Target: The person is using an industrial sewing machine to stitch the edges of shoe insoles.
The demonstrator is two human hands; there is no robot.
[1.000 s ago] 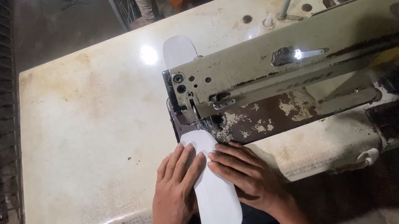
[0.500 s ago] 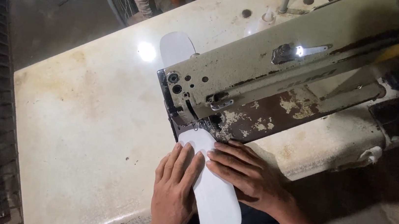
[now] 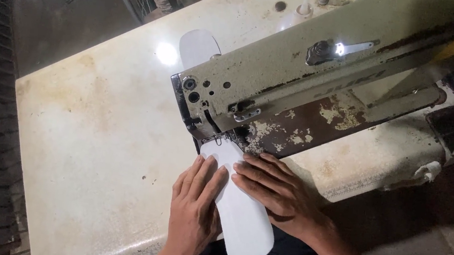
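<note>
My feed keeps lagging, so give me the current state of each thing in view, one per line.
White piece: flat on the table, front end under the machine head, near end over the table edge.
Left hand: open, palm down on the piece.
Right hand: open, fingers flat on the piece.
Sewing machine: upright, paint worn.
Table: stained.

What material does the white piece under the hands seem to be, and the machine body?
White piece: likely thin foam or stiff fabric; matte, smooth, flat, overhanging the table edge. Machine body: painted metal; cream paint chipped, brown rust patches showing.
</note>
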